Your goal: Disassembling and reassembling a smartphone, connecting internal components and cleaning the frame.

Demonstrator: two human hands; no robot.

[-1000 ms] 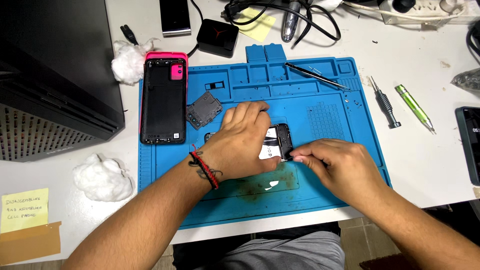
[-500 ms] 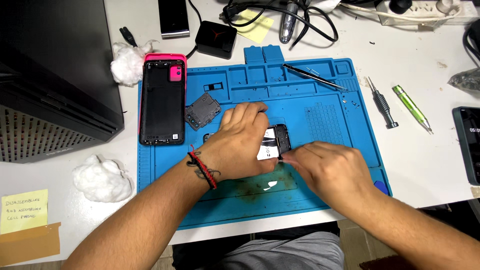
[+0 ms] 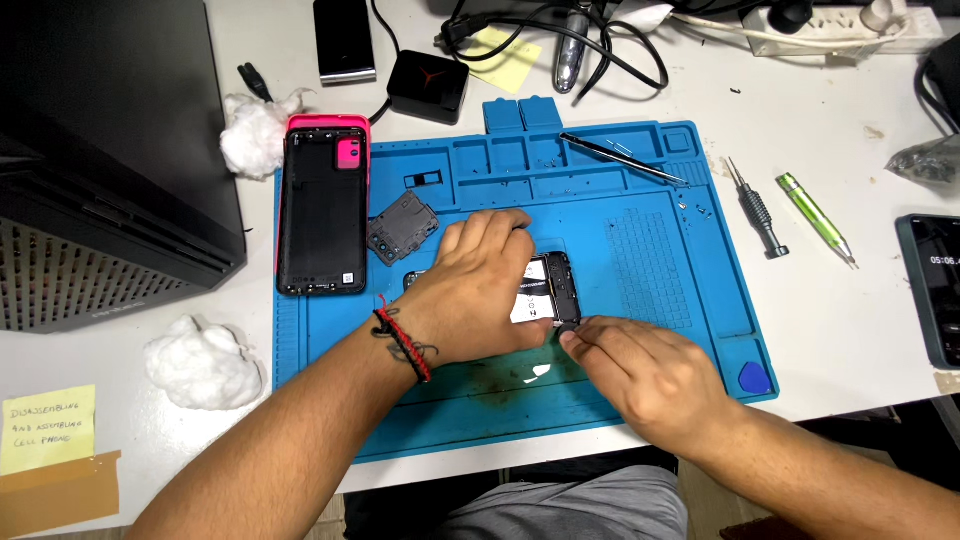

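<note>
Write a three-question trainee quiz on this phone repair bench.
1. True or false: the left hand lies flat over the opened phone.
2. Which lies right of the blue repair mat? A) cotton wads B) two screwdrivers C) a yellow note
3. Fill in: the pink-edged back cover lies at the mat's ____ edge.

Key: 1 true. 2 B: black screwdriver and green screwdriver. 3 left. The right hand pinches at the phone's lower corner.
</note>
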